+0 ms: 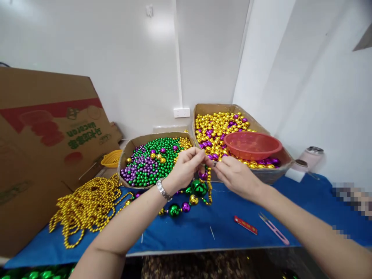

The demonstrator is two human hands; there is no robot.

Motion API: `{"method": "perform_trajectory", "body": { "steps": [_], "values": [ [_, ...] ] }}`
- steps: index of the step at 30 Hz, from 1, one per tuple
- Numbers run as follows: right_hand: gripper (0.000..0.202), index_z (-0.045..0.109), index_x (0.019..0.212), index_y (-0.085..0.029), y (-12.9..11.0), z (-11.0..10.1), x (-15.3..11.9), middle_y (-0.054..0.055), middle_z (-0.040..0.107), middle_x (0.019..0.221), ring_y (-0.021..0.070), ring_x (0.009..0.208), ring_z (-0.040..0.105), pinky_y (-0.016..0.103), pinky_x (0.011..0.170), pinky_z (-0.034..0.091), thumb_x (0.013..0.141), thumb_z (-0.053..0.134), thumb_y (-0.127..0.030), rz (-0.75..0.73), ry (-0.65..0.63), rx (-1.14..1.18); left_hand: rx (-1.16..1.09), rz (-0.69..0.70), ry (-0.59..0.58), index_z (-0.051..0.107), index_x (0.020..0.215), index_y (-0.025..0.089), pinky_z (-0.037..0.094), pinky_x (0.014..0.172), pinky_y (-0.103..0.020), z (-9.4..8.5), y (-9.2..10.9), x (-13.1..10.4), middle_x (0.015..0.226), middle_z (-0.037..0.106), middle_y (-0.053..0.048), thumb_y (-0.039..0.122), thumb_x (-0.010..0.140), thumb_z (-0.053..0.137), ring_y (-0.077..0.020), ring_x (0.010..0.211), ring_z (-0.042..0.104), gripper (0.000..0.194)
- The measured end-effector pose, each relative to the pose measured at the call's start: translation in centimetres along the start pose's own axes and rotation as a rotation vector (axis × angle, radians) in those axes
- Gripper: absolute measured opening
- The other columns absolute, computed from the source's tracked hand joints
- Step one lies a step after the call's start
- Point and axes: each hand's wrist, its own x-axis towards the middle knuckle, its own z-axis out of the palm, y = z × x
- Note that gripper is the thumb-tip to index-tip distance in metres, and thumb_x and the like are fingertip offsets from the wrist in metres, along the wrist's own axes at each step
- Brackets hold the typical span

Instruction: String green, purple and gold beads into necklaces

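My left hand, with a silver watch on its wrist, is closed in a pinch in front of the two bead boxes. Close to its right, my right hand also pinches. Something small and dark shows between the fingertips, too small to name. Just below hangs a bead strand with a large green ball, a gold ball and a purple ball. Another green ball rests on the blue cloth.
Boxes of small beads and larger beads stand behind, a red bowl on the latter. Gold bead strings and a carton are left; a red packet, pink snips and flask are right.
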Motion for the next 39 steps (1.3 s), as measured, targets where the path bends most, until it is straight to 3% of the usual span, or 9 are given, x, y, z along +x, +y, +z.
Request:
{"method": "perform_trajectory", "body": {
  "steps": [3,5,10,15,18,23,27,34,39],
  "values": [
    [0.038,0.050,0.062,-0.020,0.6,-2.5,2.8,0.002,0.043,0.063,0.0154,0.060,0.037,0.031,0.057,0.031,0.094,0.031,-0.024,-0.285,0.119,-0.377,0.014,0.054,0.008,0.051,0.068,0.017,0.037,0.044,-0.020,0.2,2.9,1.1,0.064,0.060,0.001,0.034,0.083,0.059,-0.0074,0.052,0.053,0.024],
    [0.039,0.049,0.058,-0.020,0.9,-4.1,4.7,0.002,0.043,0.060,0.0147,0.058,0.036,0.031,0.056,0.029,0.093,0.032,-0.020,-0.380,0.167,-0.483,0.047,0.107,0.008,0.051,0.068,0.017,0.037,0.044,-0.019,0.2,4.7,1.7,0.064,0.059,0.001,0.032,0.084,0.058,-0.0075,0.056,0.055,0.024],
    [0.044,0.048,0.057,-0.018,0.9,-8.1,9.2,0.000,0.043,0.058,0.0102,0.056,0.039,0.029,0.053,0.028,0.095,0.026,-0.022,-0.481,0.227,-0.654,0.156,0.200,0.029,0.050,0.067,0.013,0.035,0.046,-0.015,0.2,9.4,3.2,0.064,0.056,0.002,0.025,0.088,0.054,-0.0062,0.059,0.059,0.024],
    [0.052,0.052,0.061,-0.013,-0.1,-11.0,11.8,0.001,0.049,0.067,0.0095,0.069,0.048,0.029,0.061,0.033,0.098,0.019,-0.030,-0.454,0.196,-0.653,0.236,0.267,0.097,0.050,0.071,0.011,0.038,0.052,-0.015,0.1,13.1,3.4,0.066,0.054,0.003,0.025,0.092,0.045,-0.0093,0.069,0.065,0.025],
    [0.048,0.050,0.059,-0.015,-0.3,-10.0,11.0,0.001,0.048,0.065,0.0097,0.066,0.046,0.030,0.060,0.033,0.097,0.023,-0.027,-0.478,0.166,-0.558,0.240,0.273,0.054,0.048,0.067,0.013,0.038,0.049,-0.016,-0.6,12.3,2.4,0.061,0.056,0.003,0.026,0.089,0.052,-0.0111,0.068,0.065,0.025],
    [0.044,0.046,0.057,-0.019,0.3,-5.7,8.0,-0.001,0.043,0.058,0.0105,0.057,0.034,0.029,0.056,0.027,0.096,0.027,-0.022,-0.531,0.028,-0.457,0.185,0.154,0.001,0.048,0.064,0.016,0.032,0.042,-0.018,-2.3,7.6,0.1,0.056,0.054,0.001,0.034,0.082,0.061,-0.0107,0.061,0.061,0.028],
    [0.040,0.047,0.059,-0.020,0.5,-4.2,6.5,0.000,0.043,0.059,0.0120,0.057,0.032,0.030,0.056,0.024,0.095,0.031,-0.020,-0.545,-0.028,-0.460,0.176,0.124,-0.004,0.049,0.064,0.017,0.033,0.044,-0.020,-2.7,5.7,-0.7,0.056,0.055,0.001,0.037,0.081,0.062,-0.0103,0.059,0.058,0.029],
    [0.040,0.048,0.061,-0.021,0.9,-4.3,5.1,0.000,0.043,0.060,0.0139,0.058,0.032,0.031,0.055,0.023,0.096,0.029,-0.018,-0.551,-0.027,-0.393,0.225,0.087,-0.037,0.049,0.063,0.018,0.031,0.042,-0.022,-2.0,5.2,-0.6,0.056,0.055,0.001,0.040,0.082,0.059,-0.0083,0.050,0.051,0.031],
    [0.042,0.047,0.062,-0.021,1.3,-7.0,5.6,0.001,0.043,0.064,0.0144,0.058,0.034,0.030,0.054,0.027,0.097,0.026,-0.027,-0.419,-0.023,-0.228,0.358,0.236,-0.089,0.052,0.068,0.018,0.036,0.049,-0.023,-1.0,7.1,0.2,0.063,0.058,-0.001,0.035,0.088,0.051,-0.0086,0.054,0.051,0.027]
  ]
}}
